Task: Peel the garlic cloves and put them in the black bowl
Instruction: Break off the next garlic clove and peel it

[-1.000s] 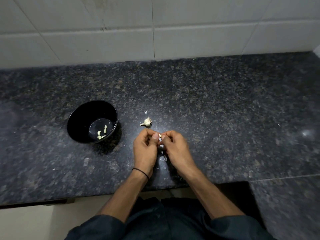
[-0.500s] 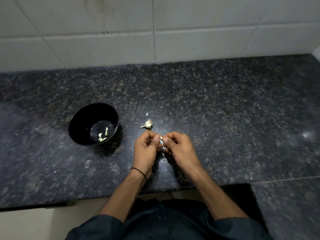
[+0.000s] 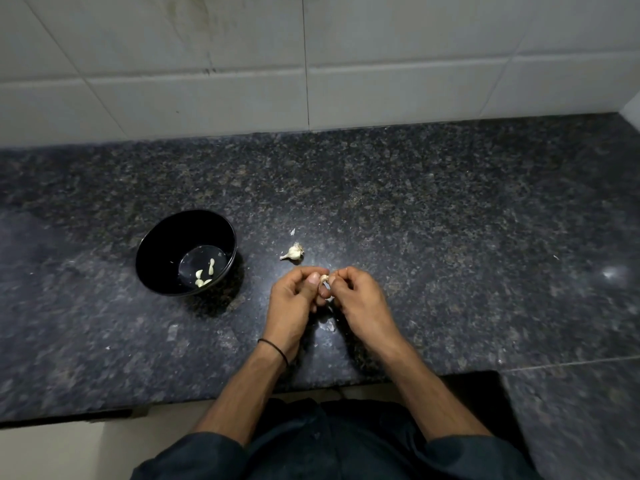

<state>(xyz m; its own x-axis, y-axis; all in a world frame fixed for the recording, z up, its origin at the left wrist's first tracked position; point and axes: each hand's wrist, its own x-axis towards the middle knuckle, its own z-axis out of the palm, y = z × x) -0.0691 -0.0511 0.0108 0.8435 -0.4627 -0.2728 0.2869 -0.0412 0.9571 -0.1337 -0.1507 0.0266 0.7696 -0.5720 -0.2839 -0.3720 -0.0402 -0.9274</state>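
Both hands meet over the dark granite counter (image 3: pixel 450 237). My left hand (image 3: pixel 292 303) and my right hand (image 3: pixel 360 299) pinch one small garlic clove (image 3: pixel 324 278) between their fingertips, fingers curled. Just beyond the hands lies the rest of the garlic bulb (image 3: pixel 293 252), pale with a short stem. The black bowl (image 3: pixel 156 251) stands to the left of the hands, with a few peeled cloves (image 3: pixel 204 273) on its bottom.
A scrap of white garlic skin (image 3: pixel 292 232) lies behind the bulb, and more bits lie under my hands. A white tiled wall (image 3: pixel 311 64) closes the back. The counter's front edge runs near my body, with a lower step at the right.
The hands have stayed together on the clove, with only small finger shifts. The view has tilted slightly, so everything sits a little lower in the frame.
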